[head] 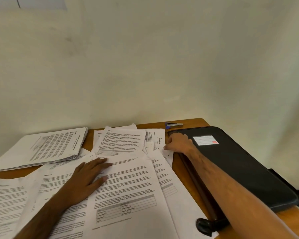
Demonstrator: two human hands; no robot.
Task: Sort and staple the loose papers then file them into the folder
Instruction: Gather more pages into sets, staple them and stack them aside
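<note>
Papers (128,195): loose sheets spread over the lower left of the tabletop (188,122).
Left hand (86,180): flat, fingers spread, pressing on the sheets.
Right hand (179,143): curled, pinching a sheet's edge at centre right.
Stack (47,147): left.
Folder (240,163): black, closed, right.
Stapler (173,125): far edge.

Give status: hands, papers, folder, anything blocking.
Left hand flat on loose papers; right hand pinching a sheet's edge beside the folder. Folder closed, stapler untouched at the back. Nothing blocking.
</note>
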